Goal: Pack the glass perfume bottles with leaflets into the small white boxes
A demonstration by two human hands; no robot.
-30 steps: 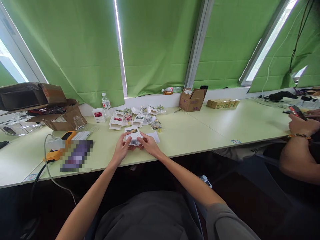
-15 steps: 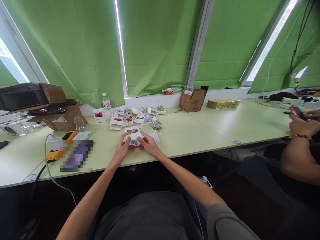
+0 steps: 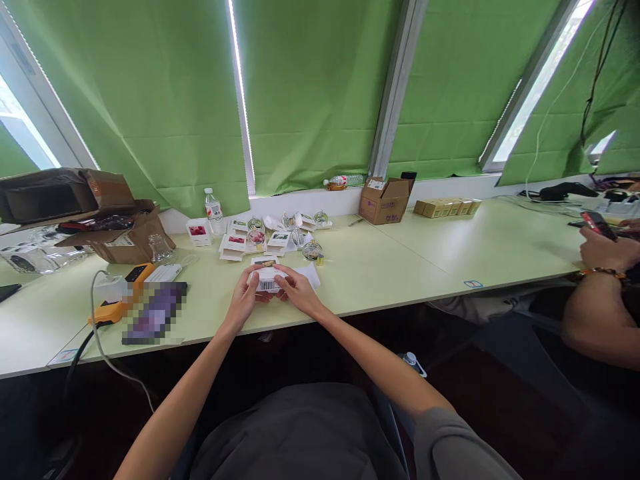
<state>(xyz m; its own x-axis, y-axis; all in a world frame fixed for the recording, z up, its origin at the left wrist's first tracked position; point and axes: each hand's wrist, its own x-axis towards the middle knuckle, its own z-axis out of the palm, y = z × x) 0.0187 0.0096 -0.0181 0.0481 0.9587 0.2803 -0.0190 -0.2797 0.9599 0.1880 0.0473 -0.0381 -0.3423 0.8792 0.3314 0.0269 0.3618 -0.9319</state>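
A small white carton with a barcode [image 3: 267,277] rests on the pale green table [image 3: 380,273], held between both my hands. My left hand [image 3: 243,298] grips its left side with fingers curled over the top. My right hand [image 3: 297,290] grips its right side, thumb and fingers pressed on it. Just beyond lie several similar small white boxes [image 3: 235,243] and round glass bottles [image 3: 312,250], with a white paper slip [image 3: 311,273] next to my right hand.
Open brown cardboard boxes [image 3: 120,233] stand at the left, another [image 3: 385,199] at the back middle. A water bottle [image 3: 213,208], orange devices with a cable [image 3: 107,310] and a row of yellow boxes [image 3: 445,207] are on the table. Another person's arm [image 3: 597,300] holds a phone at right.
The carton has tipped a little further down toward the table between my hands; my fingers have closed slightly over its top. Otherwise nothing has moved.
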